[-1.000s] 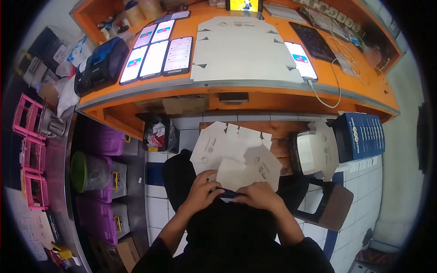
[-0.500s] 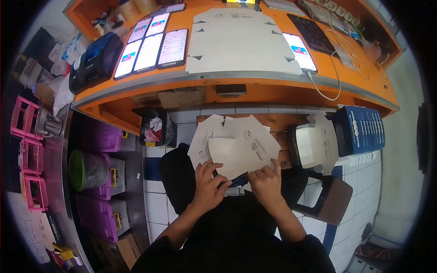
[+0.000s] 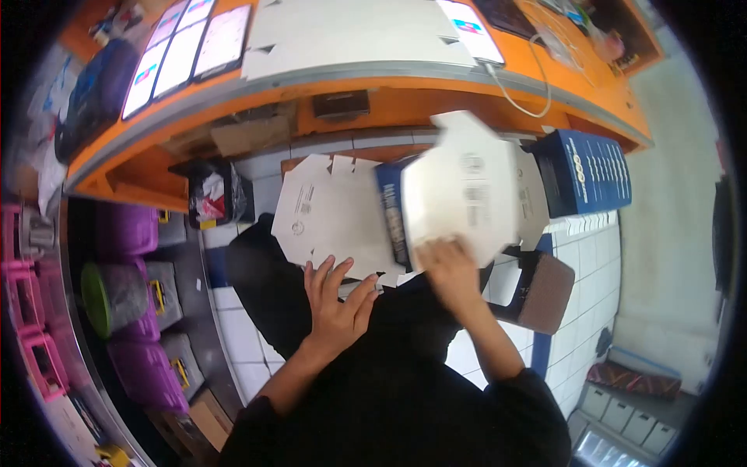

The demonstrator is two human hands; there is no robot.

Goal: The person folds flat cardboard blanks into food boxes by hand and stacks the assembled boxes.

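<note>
In the head view, my right hand (image 3: 447, 268) grips the lower edge of a partly folded cardboard box (image 3: 467, 191), white inside with small print and a blue outer side panel. It is raised and tilted to the right, slightly blurred. Another cardboard blank (image 3: 331, 206), pale with printed marks and notched edges, lies in front of my lap, partly covered by the raised box. My left hand (image 3: 338, 303) has its fingers spread over the near edge of that blank and touches or hovers just above it; I cannot tell which.
A finished-looking blue box (image 3: 587, 175) stands at the right. A brown stool-like piece (image 3: 545, 292) sits below it. Ahead is the orange counter (image 3: 591, 101) with phones (image 3: 222, 43) and a white sheet stack (image 3: 350, 35). A waste bin (image 3: 212, 194) and purple crates (image 3: 128, 226) are left.
My right hand has lifted a folded box up and to the right, uncovering the blank beneath. My left hand has loosened its fingers. The whole view has shifted with my head.
</note>
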